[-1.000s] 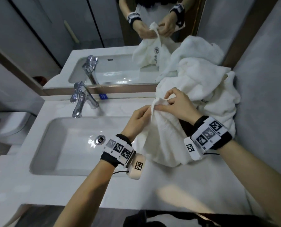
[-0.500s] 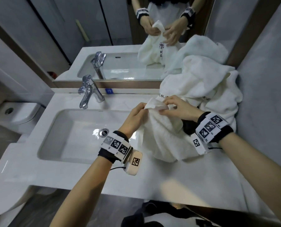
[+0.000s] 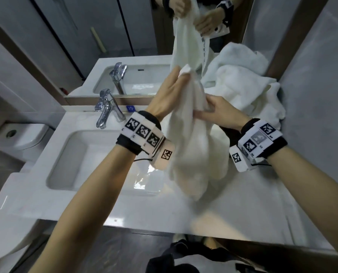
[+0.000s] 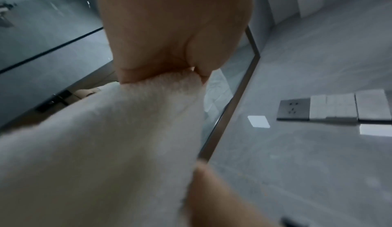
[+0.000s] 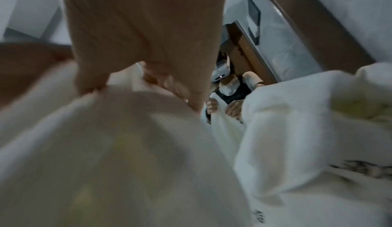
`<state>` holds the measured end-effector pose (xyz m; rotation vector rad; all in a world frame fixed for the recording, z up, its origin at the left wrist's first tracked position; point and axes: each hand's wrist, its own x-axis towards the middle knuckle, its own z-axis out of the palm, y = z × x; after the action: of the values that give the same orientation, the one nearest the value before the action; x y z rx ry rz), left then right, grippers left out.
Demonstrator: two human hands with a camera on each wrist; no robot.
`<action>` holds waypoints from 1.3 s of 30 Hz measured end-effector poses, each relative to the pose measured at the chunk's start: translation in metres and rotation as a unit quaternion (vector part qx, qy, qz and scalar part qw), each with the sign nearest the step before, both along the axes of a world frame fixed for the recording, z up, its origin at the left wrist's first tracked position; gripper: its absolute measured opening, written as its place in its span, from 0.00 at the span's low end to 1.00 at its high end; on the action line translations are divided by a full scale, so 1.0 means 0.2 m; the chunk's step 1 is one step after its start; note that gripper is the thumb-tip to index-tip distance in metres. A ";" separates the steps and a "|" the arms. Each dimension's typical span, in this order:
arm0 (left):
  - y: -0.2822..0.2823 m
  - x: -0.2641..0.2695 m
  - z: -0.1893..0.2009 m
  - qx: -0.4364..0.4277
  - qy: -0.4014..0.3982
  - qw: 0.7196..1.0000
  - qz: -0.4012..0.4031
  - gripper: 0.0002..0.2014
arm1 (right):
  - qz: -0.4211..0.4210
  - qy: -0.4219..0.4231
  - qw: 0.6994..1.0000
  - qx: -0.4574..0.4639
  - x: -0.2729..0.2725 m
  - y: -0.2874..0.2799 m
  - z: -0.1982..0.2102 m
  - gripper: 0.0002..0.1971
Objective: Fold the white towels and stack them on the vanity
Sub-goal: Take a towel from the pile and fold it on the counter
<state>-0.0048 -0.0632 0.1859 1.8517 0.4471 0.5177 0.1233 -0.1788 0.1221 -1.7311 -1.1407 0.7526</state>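
Note:
A white towel (image 3: pixel 191 146) hangs bunched above the vanity counter (image 3: pixel 233 211), lifted clear of it. My left hand (image 3: pixel 176 83) pinches its top corner, raised high in front of the mirror; the left wrist view shows thumb and fingers clamped on the towel (image 4: pixel 118 130) edge. My right hand (image 3: pixel 207 109) grips the same towel lower down along its edge, fingers curled into the cloth; the towel (image 5: pixel 106 155) fills the right wrist view. A heap of more white towels (image 3: pixel 249 89) lies at the back right corner of the counter.
A sink basin (image 3: pixel 69 154) with a chrome faucet (image 3: pixel 107 111) takes up the counter's left half. The mirror (image 3: pixel 125 36) runs along the back; a grey wall (image 3: pixel 317 95) closes the right side. A toilet (image 3: pixel 16 138) stands at the left. Wall sockets (image 4: pixel 295 109) show in the left wrist view.
Both hands have lifted the towel off the counter. My left hand rose high with the corner, while my right hand slid lower along the towel's edge.

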 end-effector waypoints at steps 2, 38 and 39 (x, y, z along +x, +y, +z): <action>-0.02 0.03 0.06 -0.017 -0.033 0.999 -0.009 0.12 | -0.016 -0.035 0.998 -0.057 0.03 -0.05 -0.08 0.20; 0.25 -0.01 -0.10 0.094 0.014 0.995 -0.030 0.12 | -0.119 0.158 0.980 0.002 -0.10 -0.23 -0.39 0.14; 0.26 -0.01 -0.08 0.091 0.009 0.995 -0.037 0.13 | -0.116 0.156 0.981 0.017 -0.08 -0.23 -0.38 0.16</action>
<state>-0.0076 -0.0110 0.1696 2.0409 0.3507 0.5064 0.1069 -0.2242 0.0459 -1.6140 -0.7218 0.8205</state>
